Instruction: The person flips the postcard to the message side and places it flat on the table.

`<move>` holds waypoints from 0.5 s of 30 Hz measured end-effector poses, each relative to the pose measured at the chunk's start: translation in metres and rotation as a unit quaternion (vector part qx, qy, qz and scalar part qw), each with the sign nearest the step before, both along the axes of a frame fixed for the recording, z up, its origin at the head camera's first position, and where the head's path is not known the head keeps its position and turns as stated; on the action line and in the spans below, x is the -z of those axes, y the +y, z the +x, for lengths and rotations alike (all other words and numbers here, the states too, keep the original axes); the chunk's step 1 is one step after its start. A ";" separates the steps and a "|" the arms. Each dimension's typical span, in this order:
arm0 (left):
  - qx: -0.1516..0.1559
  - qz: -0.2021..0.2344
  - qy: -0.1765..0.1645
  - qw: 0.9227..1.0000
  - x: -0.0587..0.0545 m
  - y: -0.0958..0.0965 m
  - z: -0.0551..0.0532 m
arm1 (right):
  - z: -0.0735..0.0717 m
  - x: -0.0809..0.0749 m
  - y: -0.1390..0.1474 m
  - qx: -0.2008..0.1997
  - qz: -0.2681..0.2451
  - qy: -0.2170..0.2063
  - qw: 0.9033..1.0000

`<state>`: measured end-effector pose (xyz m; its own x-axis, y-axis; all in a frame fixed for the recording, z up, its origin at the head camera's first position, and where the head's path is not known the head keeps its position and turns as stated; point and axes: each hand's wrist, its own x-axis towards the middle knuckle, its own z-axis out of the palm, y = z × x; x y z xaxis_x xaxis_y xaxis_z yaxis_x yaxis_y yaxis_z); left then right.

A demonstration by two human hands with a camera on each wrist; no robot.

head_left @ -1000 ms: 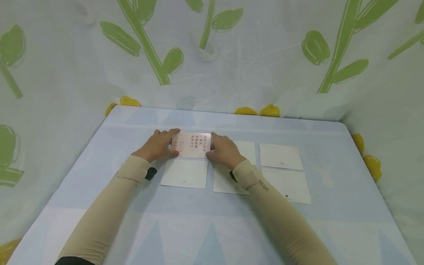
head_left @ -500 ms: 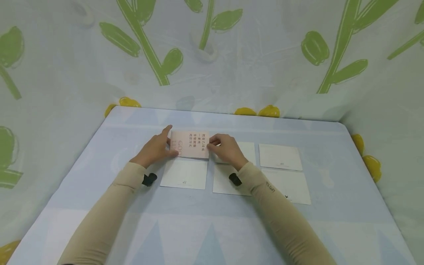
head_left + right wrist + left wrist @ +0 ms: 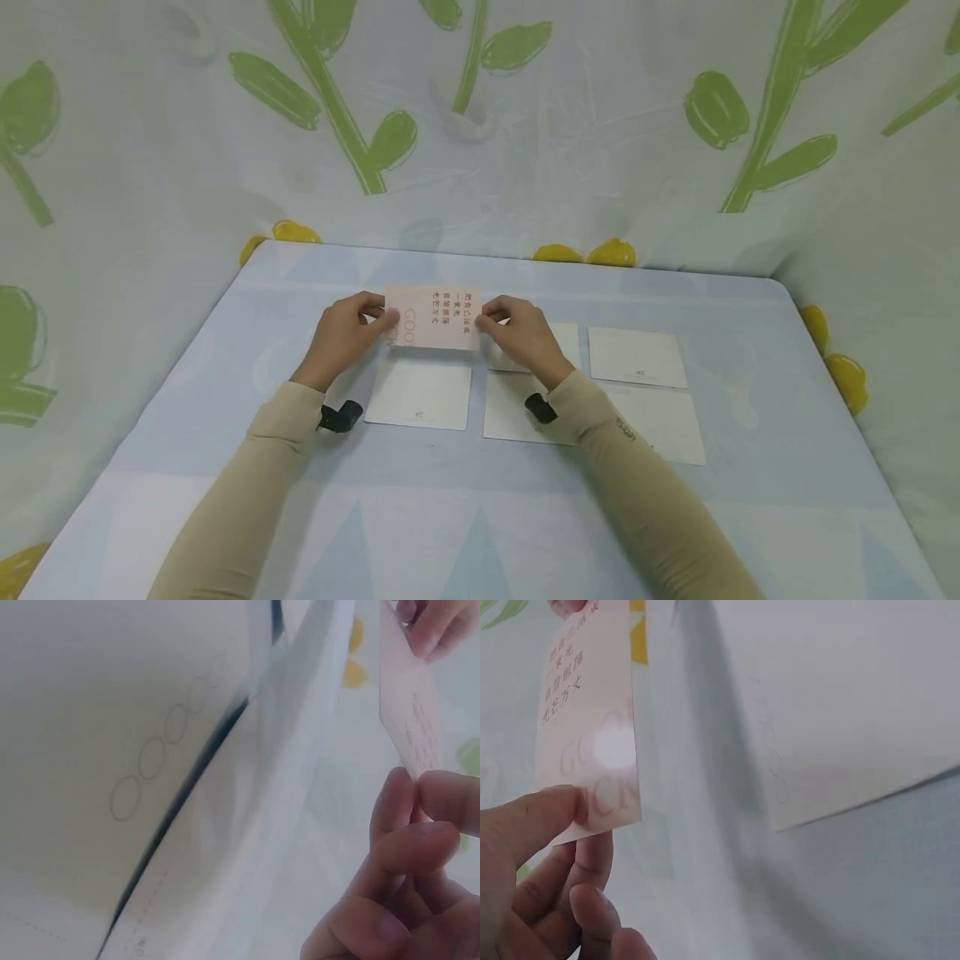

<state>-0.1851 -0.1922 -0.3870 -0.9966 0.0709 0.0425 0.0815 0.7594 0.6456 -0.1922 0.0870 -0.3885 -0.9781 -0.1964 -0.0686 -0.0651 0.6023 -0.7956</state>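
A pink card [image 3: 433, 318] with dark printed characters and large pale letters is held up off the table between both hands. My left hand [image 3: 341, 335] pinches its left edge, thumb on the printed face and fingers behind, as the left wrist view shows. On the opposite edge, my right hand [image 3: 527, 335] pinches the card between thumb and forefinger. Just below the raised card lies a white card [image 3: 417, 396], face flat on the table. Another white card [image 3: 517, 408] lies partly under the right wrist.
Farther right are two more white cards, an upper one [image 3: 636, 357] and a lower one [image 3: 667, 421] that the right sleeve partly covers. The pale blue table [image 3: 420, 508] meets a leaf-patterned cloth wall [image 3: 600, 142] at its far edge.
The pink card has risen off the table and tilted up towards the camera. The left hand's spread fingers have closed into a pinch on its edge.
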 end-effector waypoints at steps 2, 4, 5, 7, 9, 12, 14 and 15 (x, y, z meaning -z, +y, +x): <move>-0.009 0.011 0.005 1.000 -0.002 0.000 0.002 | 0.002 -0.003 0.001 -0.001 -0.006 -0.001 1.000; -0.017 0.014 0.004 1.000 -0.004 0.000 0.004 | 0.003 -0.005 0.002 -0.003 -0.011 0.000 1.000; -0.020 0.013 0.003 1.000 -0.005 0.000 0.005 | 0.004 -0.006 0.002 -0.005 -0.013 0.000 1.000; -0.023 0.010 0.000 1.000 -0.006 0.000 0.007 | 0.005 -0.006 0.002 -0.008 -0.017 0.000 1.000; -0.024 0.003 -0.005 1.000 -0.007 0.000 0.009 | 0.005 -0.006 0.002 -0.013 -0.016 0.000 1.000; -0.022 -0.004 -0.012 1.000 -0.006 0.000 0.011 | 0.005 -0.004 0.003 -0.020 -0.012 -0.002 1.000; -0.022 -0.007 -0.016 1.000 -0.005 0.001 0.012 | 0.005 -0.002 0.003 -0.025 -0.008 -0.002 1.000; -0.023 -0.006 -0.017 1.000 -0.005 0.001 0.013 | 0.005 -0.002 0.004 -0.027 -0.007 -0.002 1.000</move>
<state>-0.1721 -0.1908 -0.3825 -0.9996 0.0256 0.0085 0.0252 0.7701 0.6375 -0.1870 0.0908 -0.3867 -0.9657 -0.2500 -0.0700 -0.0938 0.5874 -0.8039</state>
